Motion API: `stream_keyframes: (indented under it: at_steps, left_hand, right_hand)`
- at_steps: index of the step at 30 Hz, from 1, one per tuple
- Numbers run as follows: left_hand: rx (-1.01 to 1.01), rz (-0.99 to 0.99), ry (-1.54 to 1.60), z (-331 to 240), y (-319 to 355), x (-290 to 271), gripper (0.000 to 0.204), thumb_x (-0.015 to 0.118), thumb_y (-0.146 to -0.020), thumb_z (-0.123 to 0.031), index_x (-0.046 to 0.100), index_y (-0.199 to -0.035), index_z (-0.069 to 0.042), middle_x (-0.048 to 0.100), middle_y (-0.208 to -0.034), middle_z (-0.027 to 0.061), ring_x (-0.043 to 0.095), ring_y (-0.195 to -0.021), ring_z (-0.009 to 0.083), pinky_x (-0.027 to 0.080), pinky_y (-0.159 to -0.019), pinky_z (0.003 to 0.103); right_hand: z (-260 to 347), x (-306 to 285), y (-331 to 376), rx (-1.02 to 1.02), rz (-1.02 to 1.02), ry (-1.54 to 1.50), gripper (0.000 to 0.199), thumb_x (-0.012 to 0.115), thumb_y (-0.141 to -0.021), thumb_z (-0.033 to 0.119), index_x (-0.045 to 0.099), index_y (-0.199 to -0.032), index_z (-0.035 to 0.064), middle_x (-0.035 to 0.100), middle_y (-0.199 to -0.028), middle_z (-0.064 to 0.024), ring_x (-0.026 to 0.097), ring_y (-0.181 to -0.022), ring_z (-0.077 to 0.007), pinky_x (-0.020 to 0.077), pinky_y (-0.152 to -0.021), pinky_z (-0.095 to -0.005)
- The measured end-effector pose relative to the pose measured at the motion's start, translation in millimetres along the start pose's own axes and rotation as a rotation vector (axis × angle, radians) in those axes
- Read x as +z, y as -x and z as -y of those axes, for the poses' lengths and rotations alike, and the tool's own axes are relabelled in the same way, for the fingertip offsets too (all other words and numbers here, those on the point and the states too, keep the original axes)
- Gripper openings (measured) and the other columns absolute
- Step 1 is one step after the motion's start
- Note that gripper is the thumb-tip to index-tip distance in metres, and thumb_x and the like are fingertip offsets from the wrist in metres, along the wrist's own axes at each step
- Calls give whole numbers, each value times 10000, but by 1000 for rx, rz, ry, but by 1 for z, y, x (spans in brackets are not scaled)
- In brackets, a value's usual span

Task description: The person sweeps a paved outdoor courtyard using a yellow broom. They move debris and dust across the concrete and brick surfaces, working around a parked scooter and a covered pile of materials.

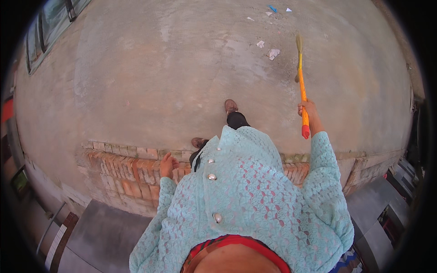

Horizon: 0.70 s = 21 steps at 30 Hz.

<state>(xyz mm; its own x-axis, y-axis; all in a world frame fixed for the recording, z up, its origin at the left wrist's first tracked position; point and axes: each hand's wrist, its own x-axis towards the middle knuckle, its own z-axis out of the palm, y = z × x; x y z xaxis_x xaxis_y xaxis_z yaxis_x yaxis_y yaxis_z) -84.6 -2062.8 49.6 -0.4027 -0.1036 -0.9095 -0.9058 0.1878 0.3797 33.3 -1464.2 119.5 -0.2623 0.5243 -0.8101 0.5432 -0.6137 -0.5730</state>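
Observation:
My right hand (311, 113) is wrapped round the orange handle of a broom (303, 88), low on the handle near its red end. The broom points away from me, and its thin straw bristles reach toward the floor just right of several white paper scraps (273, 54). Down at my left side hangs my left hand (168, 165), with loosely bent fingers apart and nothing visible in it. Behind that hand runs a brick step (145, 175).
Grey concrete floor (173, 82) spreads ahead of my shoes (231, 106). A small blue scrap (272, 8) lies farther off, among more paper bits. A dark-framed object with a glassy or plastic surface (50, 27) stands at the far left.

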Motion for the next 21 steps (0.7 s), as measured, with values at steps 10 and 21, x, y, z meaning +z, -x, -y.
stream_keyframes:
  at_steps: [10,21]
  left_hand:
    - [63,-27,-115,-6,69,6,373,435,-734,-78,427,-1101,-14,513,-639,50,522,-516,145,470,-444,271]
    - [-20,88,-42,5,39,2,399,438,-756,-94,395,-1145,-15,527,-691,86,530,-550,167,478,-485,295]
  right_hand:
    - [-1,75,-49,225,289,111,135,457,-698,7,379,-809,14,423,-527,-43,412,-380,-129,377,-328,-234]
    - [23,191,50,70,794,297,512,494,-646,-17,380,-1143,27,435,-569,-16,412,-396,-71,351,-339,-200]
